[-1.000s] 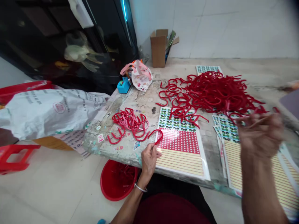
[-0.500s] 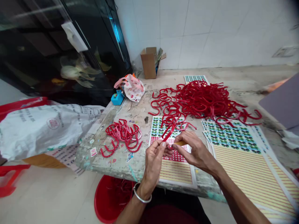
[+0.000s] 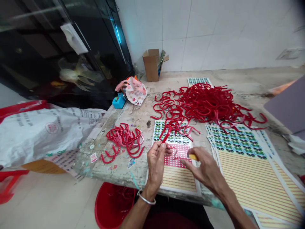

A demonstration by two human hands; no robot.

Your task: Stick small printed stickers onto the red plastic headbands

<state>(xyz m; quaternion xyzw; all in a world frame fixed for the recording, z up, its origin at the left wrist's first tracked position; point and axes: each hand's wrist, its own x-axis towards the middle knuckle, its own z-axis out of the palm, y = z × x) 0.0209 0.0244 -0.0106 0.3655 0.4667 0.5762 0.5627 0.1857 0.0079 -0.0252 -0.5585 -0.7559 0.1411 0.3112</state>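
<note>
My left hand (image 3: 156, 162) is closed on a curved red band (image 3: 166, 136), pinching it between thumb and fingers above a printed sticker sheet (image 3: 181, 181). To its right, my right hand (image 3: 202, 165) holds a small yellow object (image 3: 193, 157) against its curled fingers; its kind is hidden. The right thumb reaches out over the pink rows of the sheet, apart from the band. Just beyond the hands spreads a big heap of similar curved red bands (image 3: 207, 101). A smaller pile of red bands (image 3: 124, 140) lies to the left.
More sticker sheets (image 3: 252, 171) overlap at the table's right side. A red basket (image 3: 100, 206) with red bands in it stands below the front edge. Farther back are a cardboard box (image 3: 150, 66), a patterned bag (image 3: 135, 92) and a blue toy-like item (image 3: 118, 101).
My right hand has drawn away to the right from the band, and its thumb and fingers have spread. My left hand keeps the band in nearly the same place.
</note>
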